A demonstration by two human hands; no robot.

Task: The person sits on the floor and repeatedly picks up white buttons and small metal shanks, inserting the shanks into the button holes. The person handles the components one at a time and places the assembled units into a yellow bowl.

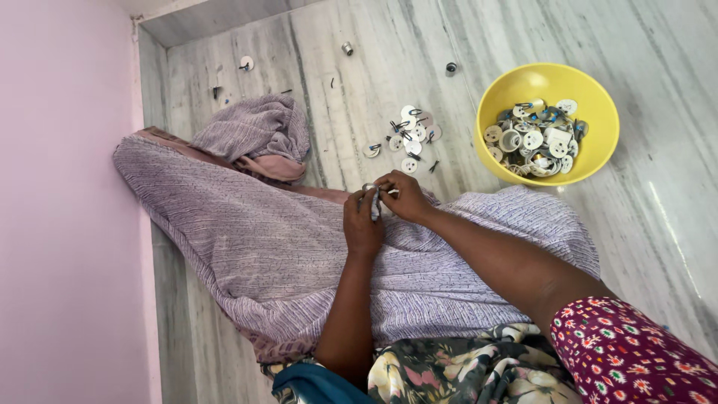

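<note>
You see a bright yellow bowl (548, 86) full of white round discs (532, 138). The cloth (284, 239) on your lap is pale purple with thin dark lines. Your sleeve (636, 352) is dark pink with tiny flowers. The floor (389, 67) is grey with streaks, and the wall (67, 202) is pink.

No packages, labels, signs or screens anywhere around the hands here, near or far.

Small round whitish disc w/ metal clip (372, 188), mostly hidden, pinched between fingertips of both hands, just above lap cloth. Exact shape can't be told. Loose pile of similar discs (410, 135) lies on floor just beyond.
</note>
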